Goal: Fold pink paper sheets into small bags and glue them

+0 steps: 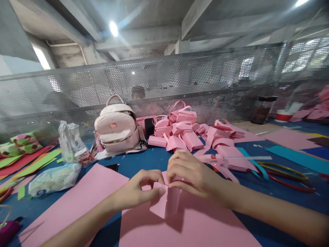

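Both of my hands hold a small folded pink paper piece (167, 204) over a large pink sheet (195, 226) on the blue table. My left hand (140, 192) pinches its left flap with thumb and fingers. My right hand (191, 175) covers its top and right side, fingers curled over it. The piece stands partly upright, like an unfinished small bag. Behind my hands lies a pile of finished pink paper bags (180, 130) with handles.
A pink backpack (117, 128) stands at the back left, beside a plastic bag (68, 140) and a white packet (53, 178). A pink glue gun (221, 159) lies right of my hands, with coloured cables (282, 175). Coloured sheets lie at both sides. A perforated metal screen (180, 79) closes the far edge.
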{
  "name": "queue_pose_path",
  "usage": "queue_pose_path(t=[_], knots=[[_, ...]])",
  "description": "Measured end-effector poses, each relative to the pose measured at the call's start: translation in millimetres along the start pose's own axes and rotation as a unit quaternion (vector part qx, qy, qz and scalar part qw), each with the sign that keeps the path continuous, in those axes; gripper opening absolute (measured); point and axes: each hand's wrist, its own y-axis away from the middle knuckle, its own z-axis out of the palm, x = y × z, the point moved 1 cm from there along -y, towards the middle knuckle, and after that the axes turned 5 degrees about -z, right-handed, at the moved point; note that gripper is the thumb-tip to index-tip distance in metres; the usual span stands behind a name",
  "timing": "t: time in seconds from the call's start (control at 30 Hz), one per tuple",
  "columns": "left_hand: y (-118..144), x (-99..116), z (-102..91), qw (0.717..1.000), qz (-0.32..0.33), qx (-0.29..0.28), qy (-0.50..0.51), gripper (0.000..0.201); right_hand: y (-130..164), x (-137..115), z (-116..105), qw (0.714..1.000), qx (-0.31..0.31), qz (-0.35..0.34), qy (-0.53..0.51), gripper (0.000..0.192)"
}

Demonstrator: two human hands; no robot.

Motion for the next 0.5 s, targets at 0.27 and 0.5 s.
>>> queue_pose_path(t=[0.27,0.5], knots=[[-0.4,-0.6,0.4,1.0,0.0,0.001,0.006,0.039,1.8,-0.8,0.6,1.0,-0.003,0.003,0.001,0.024],[0.3,-0.6,0.1,0.999,-0.006,-0.009,0.037,0.038,-0.3,-4.4,-1.8,1.0,-0.002,0.006,0.004,0.023]])
